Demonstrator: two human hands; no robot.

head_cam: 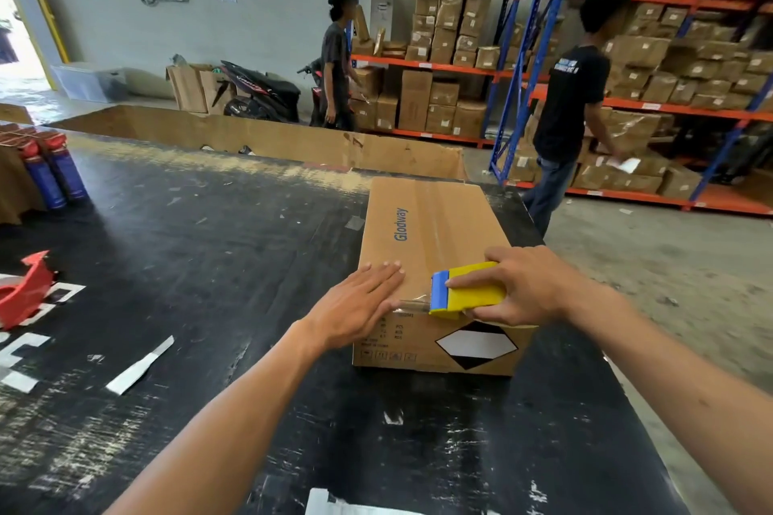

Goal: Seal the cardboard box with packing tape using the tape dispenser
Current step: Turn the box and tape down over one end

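On black table: brown box [422,247], taped; right hand [528,284] grips dispenser [468,291]; left hand [360,305] flat.

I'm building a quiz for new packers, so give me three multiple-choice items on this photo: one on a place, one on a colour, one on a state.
1. Where does the left hand rest?
A. flat on top of the cardboard box
B. on the black table
C. on the shelves

2. What colours is the tape dispenser?
A. red and white
B. yellow and blue
C. green and black

3. What is the right hand doing?
A. hanging open
B. pointing at the box
C. closed around the dispenser

Answers: 1 A, the palm lies on the box's near top edge. 2 B, a yellow body with a blue front end. 3 C, fingers and thumb wrap the dispenser at the box's near edge.
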